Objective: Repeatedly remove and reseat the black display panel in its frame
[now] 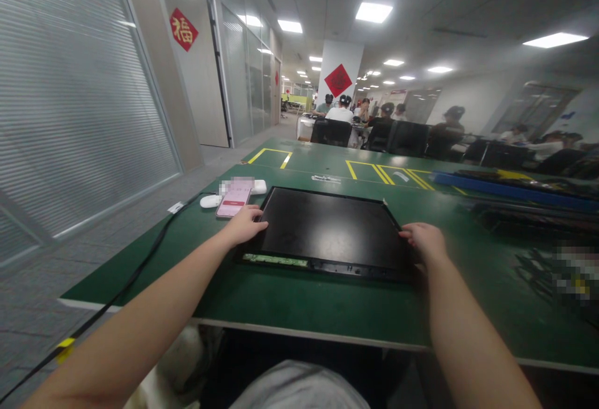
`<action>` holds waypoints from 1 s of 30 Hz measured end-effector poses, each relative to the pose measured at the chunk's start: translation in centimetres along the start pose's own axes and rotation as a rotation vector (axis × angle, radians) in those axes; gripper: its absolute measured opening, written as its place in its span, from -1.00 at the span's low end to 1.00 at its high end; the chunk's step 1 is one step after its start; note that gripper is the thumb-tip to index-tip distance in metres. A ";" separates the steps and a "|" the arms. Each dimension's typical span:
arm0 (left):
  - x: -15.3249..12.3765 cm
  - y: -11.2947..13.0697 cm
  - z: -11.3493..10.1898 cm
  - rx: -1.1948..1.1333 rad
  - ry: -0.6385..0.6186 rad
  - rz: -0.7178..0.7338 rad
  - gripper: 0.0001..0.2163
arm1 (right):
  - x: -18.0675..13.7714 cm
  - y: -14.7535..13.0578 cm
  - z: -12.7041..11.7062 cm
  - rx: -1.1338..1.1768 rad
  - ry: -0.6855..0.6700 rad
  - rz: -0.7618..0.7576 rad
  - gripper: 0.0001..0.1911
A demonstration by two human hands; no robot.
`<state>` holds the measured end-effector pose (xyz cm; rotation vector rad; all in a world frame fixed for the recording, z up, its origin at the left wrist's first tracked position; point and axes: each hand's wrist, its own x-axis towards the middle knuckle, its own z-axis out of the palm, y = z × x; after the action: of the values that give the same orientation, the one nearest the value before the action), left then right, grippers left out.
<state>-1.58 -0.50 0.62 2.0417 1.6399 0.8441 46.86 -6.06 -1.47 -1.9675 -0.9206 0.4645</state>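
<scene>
Black panel (332, 231) flat on green desk (290, 300), centre frame. Left hand (243, 225), fingers together, clasps panel's left edge; right hand (423, 240), fingers curled, clasps right edge. Pink-screened phone (234, 200) just beside left hand. Cable (154, 243) trails off desk, lower left. People (341, 112) seated, upper centre.

A phone (234, 200) and white charger (209, 201) lie near the table's (290, 303) left edge, a cable (140, 265) trailing off it; blue bars (505, 189) at the far right corner.
</scene>
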 end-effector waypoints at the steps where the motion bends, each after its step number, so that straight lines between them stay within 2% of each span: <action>1: 0.0 0.0 0.0 0.001 0.000 0.002 -0.80 | -0.1 -0.1 0.0 0.006 -0.001 0.002 -0.68; 21: 0.0 0.1 0.0 -0.017 -0.007 -0.002 -0.86 | -0.1 -0.1 0.1 0.033 -0.012 0.007 -0.69; 30: 0.0 0.0 -0.1 0.107 -0.034 0.044 -0.75 | -0.2 -0.2 0.1 -0.006 -0.001 -0.013 -0.67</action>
<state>-1.71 -0.54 0.67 2.1598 1.6600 0.7463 46.58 -6.15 -1.34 -1.9659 -0.9362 0.4563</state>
